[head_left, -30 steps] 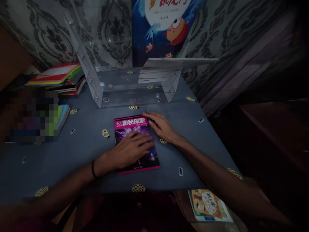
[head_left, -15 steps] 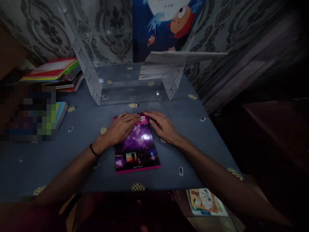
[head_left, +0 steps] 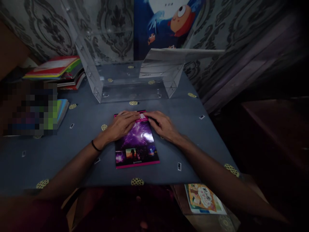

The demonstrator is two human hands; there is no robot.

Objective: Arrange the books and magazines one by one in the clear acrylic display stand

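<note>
A purple and black book (head_left: 138, 141) with pink edging lies closed and flat on the blue patterned tablecloth (head_left: 79, 154). My left hand (head_left: 124, 125) rests flat across the upper left of its cover, fingers stretched to the right, a dark band on the wrist. My right hand (head_left: 163, 125) lies along the book's upper right edge, fingers extended with their tips on the top of the cover. The fingertips of both hands come close together there and hide part of the title.
Behind the book stands a clear acrylic rack (head_left: 94, 82) with a white sheet (head_left: 164, 59) bent over its right side. A stack of books and folders (head_left: 56, 69) sits back left, with more books (head_left: 60, 111) nearer. A picture book (head_left: 204, 196) lies below the table's front edge.
Both hands stay on the book with only a slight shift of the fingers. The whole view has moved a little, so the book and table appear slightly higher.
</note>
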